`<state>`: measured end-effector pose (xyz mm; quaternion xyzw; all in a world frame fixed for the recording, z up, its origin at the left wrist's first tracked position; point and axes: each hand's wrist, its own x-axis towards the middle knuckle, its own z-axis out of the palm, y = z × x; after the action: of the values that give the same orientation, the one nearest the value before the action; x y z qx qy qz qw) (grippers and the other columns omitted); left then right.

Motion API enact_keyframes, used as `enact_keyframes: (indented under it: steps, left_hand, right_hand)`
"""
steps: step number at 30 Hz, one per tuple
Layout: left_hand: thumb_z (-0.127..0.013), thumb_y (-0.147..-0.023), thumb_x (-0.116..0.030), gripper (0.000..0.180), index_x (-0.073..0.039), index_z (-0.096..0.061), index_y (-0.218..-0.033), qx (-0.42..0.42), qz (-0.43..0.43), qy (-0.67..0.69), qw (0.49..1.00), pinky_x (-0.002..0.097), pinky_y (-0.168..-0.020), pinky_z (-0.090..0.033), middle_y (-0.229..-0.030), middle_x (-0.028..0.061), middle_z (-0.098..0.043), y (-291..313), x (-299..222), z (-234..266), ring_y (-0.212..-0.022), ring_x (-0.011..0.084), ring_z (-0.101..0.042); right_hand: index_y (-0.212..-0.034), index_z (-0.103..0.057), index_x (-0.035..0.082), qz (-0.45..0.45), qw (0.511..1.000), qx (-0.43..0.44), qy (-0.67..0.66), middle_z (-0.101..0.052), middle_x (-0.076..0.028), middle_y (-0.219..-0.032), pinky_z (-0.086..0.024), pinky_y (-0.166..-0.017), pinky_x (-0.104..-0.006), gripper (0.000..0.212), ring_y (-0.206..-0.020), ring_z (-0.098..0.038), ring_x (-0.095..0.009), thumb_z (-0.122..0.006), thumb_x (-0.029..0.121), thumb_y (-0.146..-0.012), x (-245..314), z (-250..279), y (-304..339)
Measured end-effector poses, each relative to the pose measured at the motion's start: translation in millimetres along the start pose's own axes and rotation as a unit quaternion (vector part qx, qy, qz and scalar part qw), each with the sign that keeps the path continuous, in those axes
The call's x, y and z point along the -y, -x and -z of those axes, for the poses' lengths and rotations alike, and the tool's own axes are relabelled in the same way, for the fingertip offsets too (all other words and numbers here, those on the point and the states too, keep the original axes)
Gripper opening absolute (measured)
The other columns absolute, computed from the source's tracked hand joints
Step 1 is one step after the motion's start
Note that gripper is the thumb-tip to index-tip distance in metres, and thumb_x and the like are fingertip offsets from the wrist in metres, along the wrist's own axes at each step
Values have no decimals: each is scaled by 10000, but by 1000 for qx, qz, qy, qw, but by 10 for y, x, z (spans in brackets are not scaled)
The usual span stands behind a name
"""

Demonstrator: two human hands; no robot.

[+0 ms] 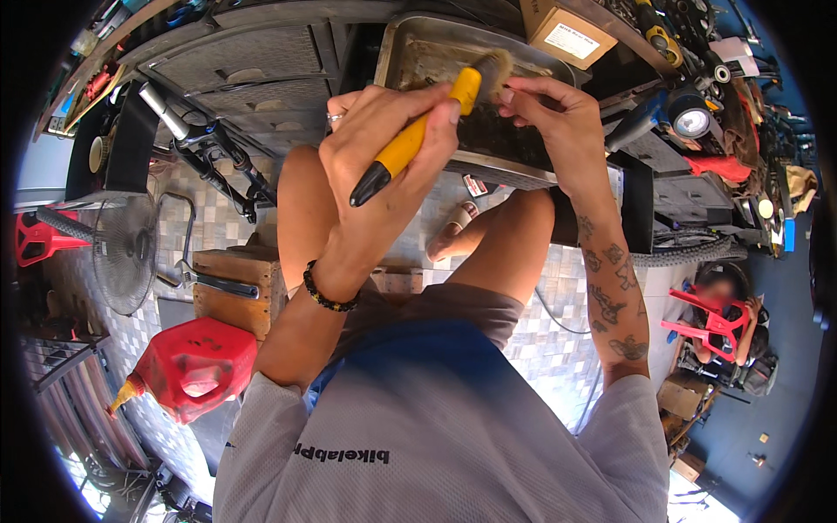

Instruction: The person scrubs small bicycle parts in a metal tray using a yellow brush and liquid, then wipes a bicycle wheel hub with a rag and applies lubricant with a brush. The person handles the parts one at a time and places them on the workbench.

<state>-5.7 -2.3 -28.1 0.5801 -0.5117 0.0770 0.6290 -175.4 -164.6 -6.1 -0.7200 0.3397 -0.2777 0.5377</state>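
- Brush (405,146), one in all, slants over the tray (390,57), its bristles (500,68) up and away from us, its black butt toward our wrist.
- Our left hand (373,148) has it: thumb and fingers press in around the yellow handle, close under the head. We count one ring (335,117) there and one bracelet (330,298).
- Our right hand (562,113) is at the bristles, thumb and forefinger drawn together at their edge, the other fingers curled. Whether those tips pinch bristle or some small part, we cannot tell.
- We judge that a small part, if there is one, could drop into the dark tray and be hard to find; a loose pinch or a knock from the brush would cause it.
- Grime could flick onto our fingers or bare legs if the bristles bend and spring back.
- The handle could twist if our grip or the yellow grows greasy.
- The tray could tip if a knee bumped its near rim, since our two knees sit close below.
- Around us, we count one carton (575,37) by the tray's far right corner, one bike fork (214,144) to the left, one fan (126,248), one wooden crate (231,292) and one red jug (196,370).
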Motion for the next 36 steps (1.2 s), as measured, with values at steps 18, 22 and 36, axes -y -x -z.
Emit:
enact_keyframes:
  steps: [18,22,36]
  left_hand:
    - [-868,-880,-25,104,-11,-828,-975,-21,-17,3,1000,334,-819,-433,-871,86,-814,111,109,-33,-723,193,-698]
    - [-869,-869,-11,114,-7,-827,-975,-19,-26,37,999,338,-834,-426,-863,76,-809,124,97,-45,-717,187,-700]
    - [-873,-874,-4,165,-10,-829,-1033,-18,-32,9,999,335,-833,-414,-863,64,-797,72,66,1,-740,191,-695]
  right_hand:
    - [-1198,-762,-57,-46,997,7,-65,-788,-72,-1007,-580,-821,-284,239,-868,-721,-131,-723,147,-1081,-41,-28,-43]
    - [-1143,-768,-15,-108,979,31,-169,-753,-44,-956,-561,-806,-288,195,-835,-679,-126,-711,161,-1081,-74,-20,-41]
    - [-1117,-771,11,-147,969,26,-197,-729,-21,-936,-548,-797,-288,186,-821,-654,-125,-696,178,-1081,-49,3,-41]
